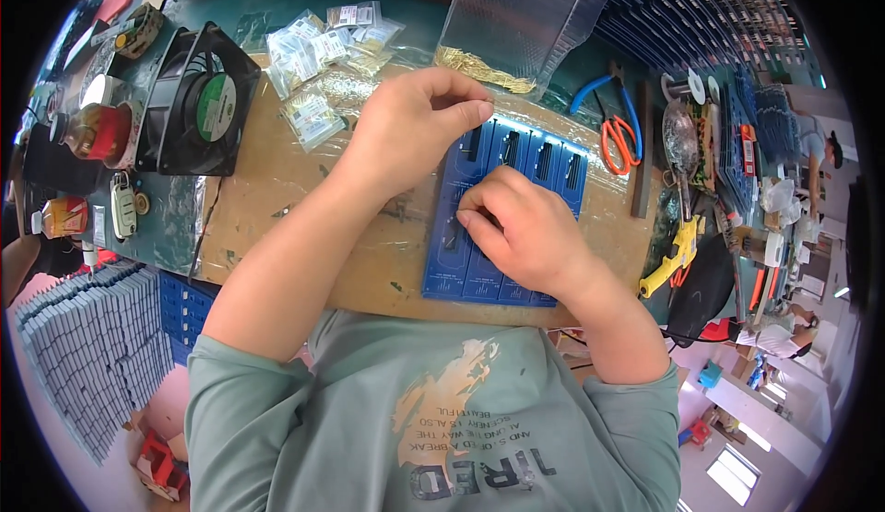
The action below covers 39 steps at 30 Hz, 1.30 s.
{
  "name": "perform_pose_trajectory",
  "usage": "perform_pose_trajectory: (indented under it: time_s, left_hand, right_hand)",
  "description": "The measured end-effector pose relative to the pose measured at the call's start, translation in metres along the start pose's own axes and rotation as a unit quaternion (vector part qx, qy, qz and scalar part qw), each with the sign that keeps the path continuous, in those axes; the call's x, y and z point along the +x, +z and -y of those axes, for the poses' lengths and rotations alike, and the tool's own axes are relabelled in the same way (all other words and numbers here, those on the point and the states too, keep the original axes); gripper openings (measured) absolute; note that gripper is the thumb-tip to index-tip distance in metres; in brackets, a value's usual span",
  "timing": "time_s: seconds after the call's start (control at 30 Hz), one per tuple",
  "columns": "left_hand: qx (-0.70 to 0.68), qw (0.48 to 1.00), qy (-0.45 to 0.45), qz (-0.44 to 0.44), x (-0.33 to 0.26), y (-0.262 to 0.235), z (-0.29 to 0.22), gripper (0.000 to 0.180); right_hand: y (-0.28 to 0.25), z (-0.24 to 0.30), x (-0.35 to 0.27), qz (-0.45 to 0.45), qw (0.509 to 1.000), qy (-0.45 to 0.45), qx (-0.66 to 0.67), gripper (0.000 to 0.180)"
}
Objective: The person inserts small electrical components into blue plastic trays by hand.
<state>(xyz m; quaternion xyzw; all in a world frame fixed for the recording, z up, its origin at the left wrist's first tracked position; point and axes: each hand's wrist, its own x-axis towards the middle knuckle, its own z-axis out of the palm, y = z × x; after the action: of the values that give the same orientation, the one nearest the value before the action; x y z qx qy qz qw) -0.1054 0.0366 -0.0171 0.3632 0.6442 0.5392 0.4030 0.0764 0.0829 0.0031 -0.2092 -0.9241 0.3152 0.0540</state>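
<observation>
A blue printed circuit board panel [445,268], split into several long strips with dark slots near the far end, lies on the brown work surface. My left hand [415,120] is over its far left corner, thumb and forefinger pinched together; anything between them is too small to make out. My right hand [527,231] hovers over or rests on the middle of the panel, also in a pinch, and its fingertips' contents are hidden. Just beyond the panel, a clear plastic tray [516,14] holds a heap of thin gold-coloured pins [484,68].
Small clear bags of parts [323,47] lie at the back left, beside a black fan [198,102]. To the right are orange-and-blue-handled cutters [619,139], a dark bar [643,157] and a yellow-handled tool [673,258]. Board stacks [92,355] stand at lower left.
</observation>
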Motion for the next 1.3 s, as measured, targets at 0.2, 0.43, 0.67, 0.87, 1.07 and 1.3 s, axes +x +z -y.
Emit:
perform_pose_trajectory:
  time_s: [0.2, 0.43, 0.67, 0.87, 1.07, 1.3]
  left_hand:
    - [0.001, 1.000, 0.004, 0.000, 0.000, 0.001, 0.001, 0.019]
    - [-0.014, 1.000, -0.003, 0.007, 0.001, 0.001, 0.003, 0.019]
    - [-0.040, 0.999, -0.019, 0.024, 0.002, 0.000, 0.003, 0.020]
    - [-0.148, 0.985, -0.068, 0.051, 0.002, -0.001, 0.001, 0.021]
    - [-0.237, 0.964, -0.090, 0.078, 0.002, -0.002, 0.003, 0.018]
    - [-0.175, 0.976, -0.086, 0.093, -0.002, -0.001, -0.004, 0.019]
  right_hand:
    - [0.005, 0.000, 0.001, -0.017, 0.999, -0.022, -0.027, 0.007]
    - [0.007, -0.002, 0.000, -0.042, 0.994, -0.071, -0.072, 0.009]
    - [0.008, 0.005, -0.001, -0.025, 0.989, -0.093, -0.114, 0.009]
    - [0.006, 0.007, -0.004, -0.047, 0.996, -0.061, -0.049, 0.010]
    - [-0.001, 0.008, 0.001, -0.052, 0.998, -0.020, -0.033, 0.009]
    - [-0.026, -0.007, 0.025, -0.225, 0.973, 0.017, 0.051, 0.014]
